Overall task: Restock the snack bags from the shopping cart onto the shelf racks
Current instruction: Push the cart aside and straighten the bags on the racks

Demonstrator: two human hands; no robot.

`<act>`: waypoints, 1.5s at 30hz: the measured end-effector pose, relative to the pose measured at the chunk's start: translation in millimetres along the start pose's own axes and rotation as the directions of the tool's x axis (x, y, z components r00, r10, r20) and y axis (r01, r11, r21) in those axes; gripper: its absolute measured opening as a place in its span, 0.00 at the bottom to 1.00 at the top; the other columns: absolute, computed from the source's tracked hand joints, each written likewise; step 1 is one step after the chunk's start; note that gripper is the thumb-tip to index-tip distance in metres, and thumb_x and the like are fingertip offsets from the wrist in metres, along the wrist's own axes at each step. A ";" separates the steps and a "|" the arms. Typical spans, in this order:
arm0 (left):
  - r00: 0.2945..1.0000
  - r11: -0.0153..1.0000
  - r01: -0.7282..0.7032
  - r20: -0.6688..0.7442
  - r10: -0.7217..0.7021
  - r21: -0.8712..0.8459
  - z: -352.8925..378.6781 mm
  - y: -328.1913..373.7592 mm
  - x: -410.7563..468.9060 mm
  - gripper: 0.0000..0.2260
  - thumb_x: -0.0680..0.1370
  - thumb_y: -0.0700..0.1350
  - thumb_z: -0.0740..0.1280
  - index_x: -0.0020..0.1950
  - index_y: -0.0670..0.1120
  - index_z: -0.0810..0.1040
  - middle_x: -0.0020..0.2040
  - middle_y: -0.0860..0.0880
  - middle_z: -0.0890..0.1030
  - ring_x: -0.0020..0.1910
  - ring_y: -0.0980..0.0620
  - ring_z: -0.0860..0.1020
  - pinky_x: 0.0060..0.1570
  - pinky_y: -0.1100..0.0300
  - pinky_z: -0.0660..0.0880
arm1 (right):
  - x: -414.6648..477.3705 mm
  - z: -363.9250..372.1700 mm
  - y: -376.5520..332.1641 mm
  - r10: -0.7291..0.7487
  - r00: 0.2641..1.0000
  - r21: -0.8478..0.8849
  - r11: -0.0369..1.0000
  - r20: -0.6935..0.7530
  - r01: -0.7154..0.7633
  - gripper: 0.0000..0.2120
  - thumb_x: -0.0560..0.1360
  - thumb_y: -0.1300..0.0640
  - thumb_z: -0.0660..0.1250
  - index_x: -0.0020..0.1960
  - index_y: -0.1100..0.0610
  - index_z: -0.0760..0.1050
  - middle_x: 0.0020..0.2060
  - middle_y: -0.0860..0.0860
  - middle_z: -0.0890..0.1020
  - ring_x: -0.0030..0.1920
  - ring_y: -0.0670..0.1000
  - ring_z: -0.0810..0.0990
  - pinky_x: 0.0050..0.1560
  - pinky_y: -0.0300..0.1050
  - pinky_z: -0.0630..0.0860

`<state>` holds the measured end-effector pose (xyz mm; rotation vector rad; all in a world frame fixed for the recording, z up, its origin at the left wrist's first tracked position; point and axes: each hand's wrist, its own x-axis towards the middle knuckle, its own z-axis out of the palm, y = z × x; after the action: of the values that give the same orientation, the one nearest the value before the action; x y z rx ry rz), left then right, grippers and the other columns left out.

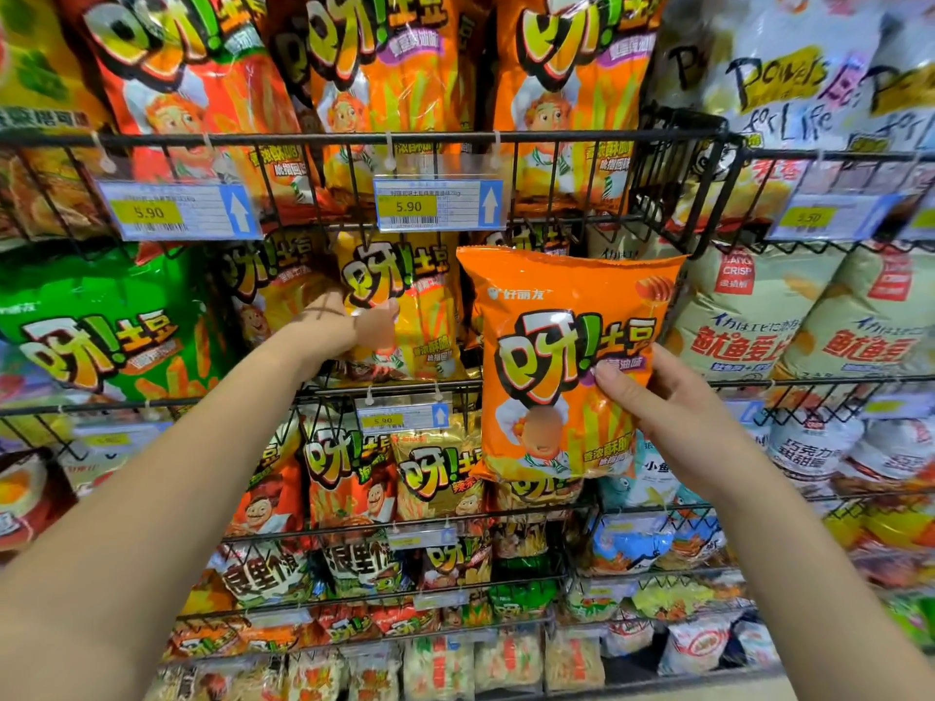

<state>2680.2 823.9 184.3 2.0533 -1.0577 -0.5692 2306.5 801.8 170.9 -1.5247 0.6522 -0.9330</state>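
L forearm (126,498) closest to lens, runs from bottom-left corner up toward mid shelf. Wire shelf racks (556,137) fill the whole view, tier on tier, packed w/ snack bags standing upright. Orange snack bag (566,366) held upright in the air in front of the racks, right of centre. It sits in no rack — top edge overlaps the bottom wires of the upper tier, lower end covers bags of the tier below. Green bag (101,326) far left in mid tier; pale bags (733,321) to the right of the held one. Yellow bag (410,306) stands in mid tier just left of the orange one. R hand (657,397) grips orange snack bag at its right edge, thumb across the front, fingers behind. L hand (372,321) reaches into mid tier, against yellow bag — blurred, can't tell if it grips. Price tag (437,204) reading 5.90 clipped to upper tier's front wires.
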 end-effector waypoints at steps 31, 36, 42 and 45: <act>0.992 0.979 -0.124 -0.014 0.128 0.160 19.5 23.7 -51.0 0.44 0.76 0.67 0.69 0.78 0.40 0.57 0.75 0.35 0.68 0.73 0.37 0.69 0.66 0.44 0.72 | 4.5 -10.0 -0.5 0.036 0.999 0.016 0.999 -0.035 -0.036 0.22 0.73 0.47 0.73 0.65 0.51 0.79 0.59 0.51 0.86 0.61 0.54 0.84 0.66 0.59 0.78; 0.950 0.932 -0.268 -0.091 0.297 0.246 37.7 35.4 -85.1 0.43 0.74 0.68 0.70 0.76 0.39 0.64 0.69 0.39 0.69 0.72 0.40 0.67 0.69 0.43 0.70 | 10.4 -10.3 -11.0 0.006 0.999 0.019 1.000 -0.040 -0.006 0.23 0.72 0.47 0.73 0.65 0.55 0.78 0.58 0.52 0.86 0.60 0.55 0.85 0.65 0.61 0.78; 0.936 0.884 -0.275 -0.106 0.336 0.378 40.7 42.4 -119.6 0.41 0.79 0.66 0.64 0.82 0.43 0.55 0.81 0.42 0.56 0.80 0.40 0.56 0.77 0.41 0.61 | 17.1 -13.8 -25.6 -0.036 0.999 0.005 0.999 -0.005 0.036 0.19 0.75 0.50 0.73 0.64 0.51 0.79 0.58 0.50 0.86 0.59 0.53 0.85 0.62 0.55 0.79; 0.917 0.916 -0.384 -0.067 0.393 0.112 38.3 57.6 -142.6 0.32 0.82 0.61 0.62 0.82 0.48 0.60 0.76 0.52 0.65 0.71 0.55 0.67 0.64 0.66 0.71 | 18.0 -15.7 -28.3 -0.056 0.998 -0.002 0.998 0.004 0.056 0.17 0.77 0.51 0.72 0.64 0.50 0.79 0.57 0.49 0.87 0.58 0.51 0.86 0.60 0.52 0.80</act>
<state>2546.3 903.9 212.2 1.8555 -1.4178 -0.2240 2299.9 783.3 202.2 -1.5526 0.6104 -0.9714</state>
